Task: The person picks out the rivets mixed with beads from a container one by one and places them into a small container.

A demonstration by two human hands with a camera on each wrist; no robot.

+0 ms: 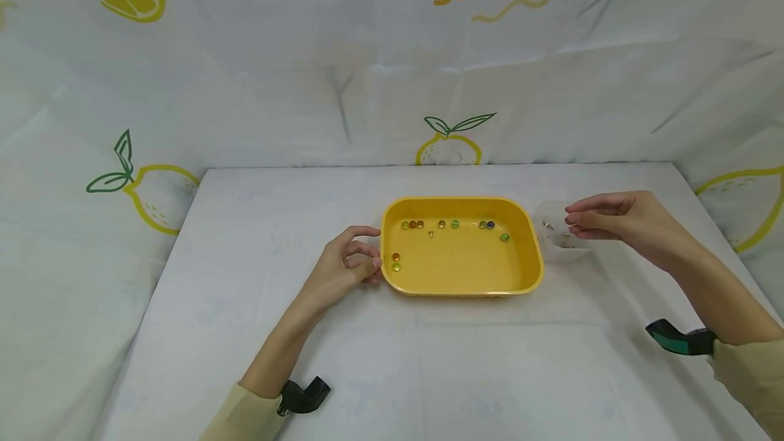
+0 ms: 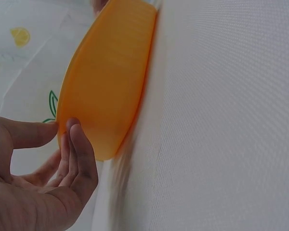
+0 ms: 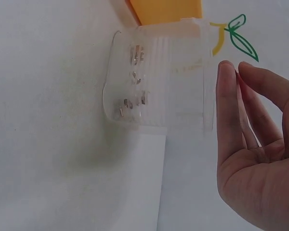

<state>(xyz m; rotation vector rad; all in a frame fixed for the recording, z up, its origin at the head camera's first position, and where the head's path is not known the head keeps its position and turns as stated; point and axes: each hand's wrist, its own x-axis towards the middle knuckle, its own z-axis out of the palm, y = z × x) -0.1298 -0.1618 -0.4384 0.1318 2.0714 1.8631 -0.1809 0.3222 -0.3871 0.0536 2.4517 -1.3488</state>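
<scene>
A yellow tray [image 1: 462, 284] holds several coloured glass marbles [image 1: 455, 224] and one tiny gold-coloured piece [image 1: 431, 234]. At its left end my left hand [image 1: 352, 260] pinches the rim, thumb on the rim and fingers against the outer wall [image 2: 106, 82]. A clear plastic container [image 3: 154, 82] stands against the tray's right side, with several small shiny metal pieces [image 3: 136, 77] inside. Over the container's open top, my right hand [image 1: 618, 223] has thumb and fingers close together. Between these fingertips [image 3: 226, 70] I see nothing held.
Both tray and container stand on a white-covered table [image 1: 367, 373]. Behind the table hangs a white cloth [image 1: 275, 101] printed with lemons. Each wrist wears a black camera mount [image 1: 304, 397].
</scene>
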